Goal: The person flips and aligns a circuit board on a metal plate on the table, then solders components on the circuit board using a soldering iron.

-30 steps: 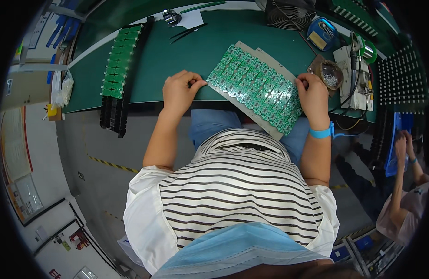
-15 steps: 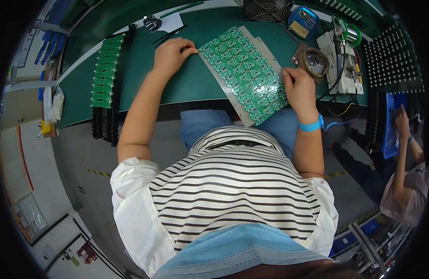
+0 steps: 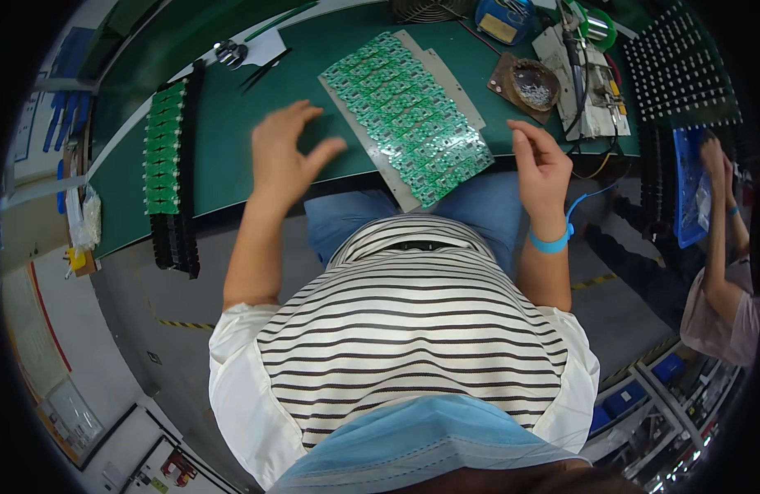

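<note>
Beside the circuit-board panel [image 3: 409,119], left hand [image 3: 283,156] and right hand [image 3: 545,171] show parted fingers; blue container's [image 3: 522,23] yellow label [image 3: 496,30] looks unreadable.

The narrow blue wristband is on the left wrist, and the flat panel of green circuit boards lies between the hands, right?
No: the head view shows the narrow blue wristband on the wrist of the right hand, not the left hand. The flat panel of green circuit boards does lie between them.

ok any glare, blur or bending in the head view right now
Head view: bright glare on the lower part of the circuit boards; head view: the left hand looks blurred, the right hand sharper; head view: fisheye bending curves the table's front edge, with black corners.
</note>
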`<state>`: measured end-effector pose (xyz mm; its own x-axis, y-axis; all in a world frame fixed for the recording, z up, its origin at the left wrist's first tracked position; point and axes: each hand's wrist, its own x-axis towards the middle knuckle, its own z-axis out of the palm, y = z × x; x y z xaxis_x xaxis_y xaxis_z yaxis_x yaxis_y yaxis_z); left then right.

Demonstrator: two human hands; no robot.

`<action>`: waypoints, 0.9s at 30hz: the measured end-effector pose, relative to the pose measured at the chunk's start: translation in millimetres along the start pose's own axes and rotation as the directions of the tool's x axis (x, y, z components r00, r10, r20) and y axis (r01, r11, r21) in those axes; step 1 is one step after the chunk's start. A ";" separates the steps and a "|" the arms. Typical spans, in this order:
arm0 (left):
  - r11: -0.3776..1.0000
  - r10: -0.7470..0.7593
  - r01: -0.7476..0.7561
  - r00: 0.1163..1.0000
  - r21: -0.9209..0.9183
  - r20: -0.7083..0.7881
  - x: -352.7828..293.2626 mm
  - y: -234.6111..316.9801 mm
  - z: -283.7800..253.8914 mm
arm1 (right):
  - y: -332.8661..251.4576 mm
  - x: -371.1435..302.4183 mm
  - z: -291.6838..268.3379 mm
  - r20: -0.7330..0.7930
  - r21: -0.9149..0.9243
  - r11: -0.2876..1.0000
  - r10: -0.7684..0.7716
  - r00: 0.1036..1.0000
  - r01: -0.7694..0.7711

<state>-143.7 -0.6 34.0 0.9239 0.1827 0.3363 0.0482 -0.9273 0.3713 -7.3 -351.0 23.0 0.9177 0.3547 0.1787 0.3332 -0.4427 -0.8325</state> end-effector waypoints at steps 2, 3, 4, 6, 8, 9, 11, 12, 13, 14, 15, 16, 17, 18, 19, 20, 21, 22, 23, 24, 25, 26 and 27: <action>1.000 0.024 -0.024 0.999 -0.009 0.031 -21.5 20.3 12.1 | 6.7 5.3 -6.1 0.067 0.608 0.788 0.066 0.996 -0.093; 1.000 0.016 -0.015 0.999 -0.009 0.048 -29.7 25.1 21.9 | 11.2 8.2 -8.7 0.107 0.826 0.548 0.079 0.991 -0.133; 1.000 0.008 -0.008 0.998 -0.008 0.064 -34.6 29.4 29.0 | 15.8 11.7 -10.9 0.144 0.955 0.250 0.075 0.987 -0.158; 0.999 0.027 -0.025 0.997 -0.030 0.078 -34.0 35.9 36.1 | 27.8 24.5 1.7 0.100 0.994 -0.044 -0.021 0.995 -0.101; 0.999 0.019 -0.017 0.995 -0.027 0.097 -32.9 35.4 39.7 | 22.3 37.3 7.1 0.071 0.988 -0.143 0.029 0.997 -0.066; 1.000 0.015 -0.013 0.994 -0.024 0.105 -31.5 35.6 42.2 | 20.8 43.2 7.3 0.057 0.965 -0.258 0.077 0.995 -0.036; 0.999 0.030 -0.026 0.995 -0.040 0.100 -30.7 33.4 46.6 | 19.3 56.0 8.1 0.044 0.959 -0.284 0.093 0.995 -0.016; 0.999 0.033 -0.028 0.994 -0.042 0.104 -31.3 31.7 47.0 | 18.2 62.3 9.3 0.045 0.946 -0.325 0.112 0.993 -0.006; 0.999 0.034 -0.030 0.994 -0.043 0.108 -31.5 30.8 47.2 | 17.5 68.7 9.5 0.049 0.930 -0.367 0.131 0.990 0.003; 0.999 0.035 -0.030 0.993 -0.043 0.114 -31.3 30.8 47.6 | 17.7 75.2 8.5 0.054 0.913 -0.409 0.150 0.987 0.012; 0.999 0.034 -0.030 0.993 -0.042 0.115 -31.0 31.1 47.7 | 17.0 81.8 7.5 0.055 0.912 -0.410 0.152 0.987 0.012; 0.998 0.038 -0.032 0.993 -0.051 0.112 -29.3 31.6 47.9 | 15.8 89.9 5.9 0.065 0.907 -0.419 0.205 0.977 0.027; 0.998 0.039 -0.033 0.993 -0.057 0.110 -27.4 32.2 47.4 | 12.8 98.3 4.6 0.079 0.902 -0.431 0.257 0.963 0.041; 0.997 0.040 -0.034 0.993 -0.062 0.109 -25.8 32.8 46.7 | 9.5 106.2 3.2 0.094 0.896 -0.442 0.309 0.947 0.055; 0.997 0.042 -0.034 0.993 -0.068 0.108 -25.2 33.4 45.8 | 6.5 112.4 2.2 0.111 0.889 -0.452 0.359 0.927 0.069; 0.998 0.041 -0.034 0.993 -0.061 0.114 -24.2 33.3 44.9 | 3.7 118.4 1.1 0.114 0.886 -0.459 0.363 0.925 0.070; 0.996 0.030 -0.024 0.997 -0.085 0.070 -23.4 33.3 44.0 | 0.7 124.6 -0.8 0.094 0.901 -0.424 0.405 0.909 0.096; 0.994 0.017 -0.014 1.000 -0.110 0.024 -22.3 33.1 43.1 | -2.5 130.8 -2.2 0.073 0.914 -0.388 0.445 0.893 0.119; 0.991 0.005 -0.008 1.000 -0.135 -0.021 -20.3 33.1 42.5 | -4.2 134.8 -3.7 0.049 0.926 -0.351 0.484 0.874 0.142; 0.987 -0.005 -0.005 0.998 -0.161 -0.065 -17.1 33.6 42.3 | -3.5 135.6 -4.6 0.022 0.936 -0.311 0.523 0.852 0.166; 0.987 -0.001 -0.008 0.998 -0.158 -0.057 -12.5 34.9 41.5 | -1.6 132.4 -5.0 0.022 0.934 -0.314 0.529 0.849 0.171; 0.980 0.049 -0.063 0.996 -0.190 -0.074 -4.7 37.1 39.8 | 0.5 126.4 -7.5 -0.044 0.952 -0.244 0.490 0.870 0.185; 0.970 0.094 -0.113 0.991 -0.217 -0.094 3.9 40.4 35.9 | 0.8 119.0 -9.7 -0.103 0.965 -0.174 0.444 0.890 0.198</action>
<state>-124.5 -49.1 19.2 0.8845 0.1242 0.4497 -0.1402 -0.8486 0.5101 104.3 -317.0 48.7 0.9871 0.0348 -0.1563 -0.0848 0.9417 -0.3255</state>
